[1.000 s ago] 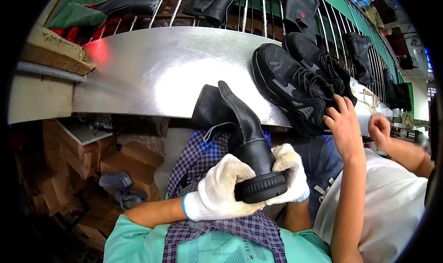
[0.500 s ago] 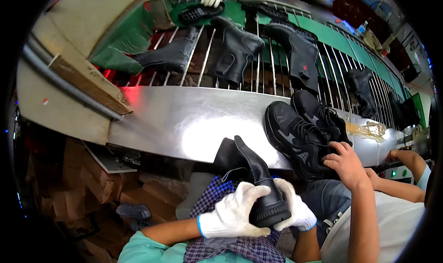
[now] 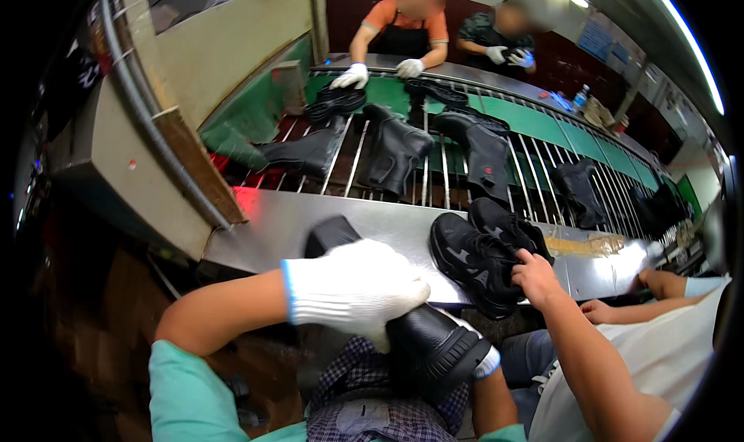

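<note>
Boot (image 3: 426,337) clasped midway in left hand (image 3: 360,285); at its sole (image 3: 467,357), right hand (image 3: 487,360), grip unclear; rightward of boot, sneakers (image 3: 463,257).

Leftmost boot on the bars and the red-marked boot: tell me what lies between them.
In the head view, another black boot lies across the bars between the leftmost boot and the red-marked boot.
</note>
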A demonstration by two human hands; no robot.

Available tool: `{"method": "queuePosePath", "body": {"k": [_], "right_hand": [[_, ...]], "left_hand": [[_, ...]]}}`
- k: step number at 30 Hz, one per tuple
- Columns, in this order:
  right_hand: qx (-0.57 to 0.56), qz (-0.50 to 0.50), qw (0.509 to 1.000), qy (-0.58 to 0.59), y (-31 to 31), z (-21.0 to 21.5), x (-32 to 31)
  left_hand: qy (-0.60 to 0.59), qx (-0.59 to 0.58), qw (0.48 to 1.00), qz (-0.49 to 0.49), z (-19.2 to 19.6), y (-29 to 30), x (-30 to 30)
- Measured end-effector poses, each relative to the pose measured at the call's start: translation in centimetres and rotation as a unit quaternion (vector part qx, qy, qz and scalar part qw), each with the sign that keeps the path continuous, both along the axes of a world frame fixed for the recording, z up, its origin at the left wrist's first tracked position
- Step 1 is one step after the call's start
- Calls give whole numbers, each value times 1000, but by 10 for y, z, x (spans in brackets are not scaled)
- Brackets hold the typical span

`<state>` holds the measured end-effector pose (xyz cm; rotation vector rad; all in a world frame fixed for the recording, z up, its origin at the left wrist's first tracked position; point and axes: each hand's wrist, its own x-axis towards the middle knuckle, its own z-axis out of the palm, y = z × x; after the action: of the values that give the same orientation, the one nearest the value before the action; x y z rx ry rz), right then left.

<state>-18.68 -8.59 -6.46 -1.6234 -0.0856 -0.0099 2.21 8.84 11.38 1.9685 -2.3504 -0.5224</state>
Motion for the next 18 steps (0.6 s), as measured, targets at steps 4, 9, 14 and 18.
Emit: {"method": "queuePosePath", "body": {"k": [4, 9, 14, 18], "right_hand": [[55, -58, 994, -79, -12, 23, 61], [174, -205, 939, -214, -23, 39, 111], [94, -190, 905, -369, -15, 95, 129], [80, -157, 923, -343, -28, 95, 132]], "left_hand": [[-139, -132, 980, 51, 66, 31, 6], [-207, -95, 956, 183, 55, 23, 28], [-187, -84, 962, 182, 57, 1, 37], [-167, -131, 967, 138, 51, -2, 41]]}}
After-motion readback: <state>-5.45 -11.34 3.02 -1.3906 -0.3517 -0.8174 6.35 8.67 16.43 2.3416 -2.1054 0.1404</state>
